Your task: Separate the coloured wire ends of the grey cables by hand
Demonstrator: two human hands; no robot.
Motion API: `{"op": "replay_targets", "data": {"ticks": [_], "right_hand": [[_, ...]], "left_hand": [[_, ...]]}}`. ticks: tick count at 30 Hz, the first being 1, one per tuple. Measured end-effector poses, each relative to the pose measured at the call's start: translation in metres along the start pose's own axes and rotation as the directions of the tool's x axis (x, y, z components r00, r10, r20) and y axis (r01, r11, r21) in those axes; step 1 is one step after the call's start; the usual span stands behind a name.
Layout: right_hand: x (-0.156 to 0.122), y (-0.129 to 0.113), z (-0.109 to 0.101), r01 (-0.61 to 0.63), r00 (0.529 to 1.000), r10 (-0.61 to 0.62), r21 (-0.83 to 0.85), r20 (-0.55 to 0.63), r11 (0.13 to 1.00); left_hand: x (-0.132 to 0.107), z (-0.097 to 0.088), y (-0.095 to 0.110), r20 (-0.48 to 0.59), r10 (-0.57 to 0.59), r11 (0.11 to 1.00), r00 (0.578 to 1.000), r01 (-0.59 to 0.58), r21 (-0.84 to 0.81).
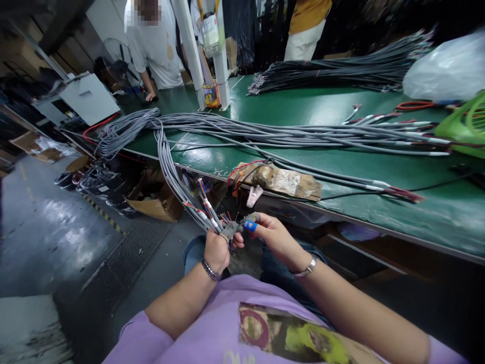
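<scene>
My left hand [222, 246], with grey finger covers, is closed around the ends of several grey cables [171, 174] that hang down over the bench edge. Coloured wires [202, 187] fan out of the stripped cable ends beside it. My right hand [271, 232] meets the left one at the fingertips, its thumb and index finger pinched together. Blue tape [250, 226] wraps its thumb, and a grey cover is on a finger. Whatever lies in that pinch is too small to make out, perhaps a thin wire.
A taped wooden block [290, 183] with a pink clip [254, 195] sits on the near edge of the green bench [379, 106]. More grey cables [265, 132] and a black cable bundle [333, 73] lie along it. A green basket [468, 126] is at right. A person [155, 45] stands across the bench.
</scene>
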State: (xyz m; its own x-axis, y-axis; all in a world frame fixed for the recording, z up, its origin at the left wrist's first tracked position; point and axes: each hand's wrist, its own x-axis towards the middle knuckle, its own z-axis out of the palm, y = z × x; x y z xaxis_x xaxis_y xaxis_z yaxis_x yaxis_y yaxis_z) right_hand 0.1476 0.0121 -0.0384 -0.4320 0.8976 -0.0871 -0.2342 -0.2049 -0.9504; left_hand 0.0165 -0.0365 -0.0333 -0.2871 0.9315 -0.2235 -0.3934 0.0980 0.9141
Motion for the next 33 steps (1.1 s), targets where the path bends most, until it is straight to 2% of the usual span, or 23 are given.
{"op": "replay_targets", "data": {"ticks": [3,9,12,14,16,20,27,33], "right_hand": [[0.001,0.003,-0.003,-0.028,1.000,0.028,0.053,-0.007,0.998],[0.017,-0.004,-0.022,-0.130,0.978,0.180,0.361,-0.108,0.923],[0.029,-0.016,-0.029,-0.225,0.961,0.272,0.419,-0.055,0.880],[0.034,-0.023,-0.029,-0.238,0.965,0.261,0.409,-0.001,0.881],[0.037,-0.026,-0.027,-0.200,0.979,0.200,0.367,0.038,0.908],[0.037,-0.023,-0.021,-0.094,0.995,0.093,0.307,0.017,0.947],[0.043,-0.021,-0.016,-0.150,0.988,0.152,0.425,0.031,0.893],[0.048,-0.017,-0.011,-0.079,0.990,0.125,0.493,-0.061,0.867]], "left_hand": [[0.001,-0.001,0.002,0.011,-0.005,1.000,1.000,0.005,0.003],[0.005,0.004,0.010,0.107,-0.020,1.000,0.994,0.021,-0.007],[0.008,0.010,0.013,0.155,-0.002,1.000,0.988,0.003,-0.001],[0.011,0.013,0.014,0.187,0.006,1.000,0.982,-0.008,0.014],[0.014,0.016,0.014,0.222,0.006,0.999,0.975,-0.013,0.032],[0.021,0.017,0.015,0.276,-0.022,0.998,0.961,0.005,0.064],[0.031,0.016,0.014,0.293,-0.064,0.997,0.954,0.050,0.055],[0.033,0.017,0.011,0.302,-0.111,0.991,0.947,0.084,0.099]]}}
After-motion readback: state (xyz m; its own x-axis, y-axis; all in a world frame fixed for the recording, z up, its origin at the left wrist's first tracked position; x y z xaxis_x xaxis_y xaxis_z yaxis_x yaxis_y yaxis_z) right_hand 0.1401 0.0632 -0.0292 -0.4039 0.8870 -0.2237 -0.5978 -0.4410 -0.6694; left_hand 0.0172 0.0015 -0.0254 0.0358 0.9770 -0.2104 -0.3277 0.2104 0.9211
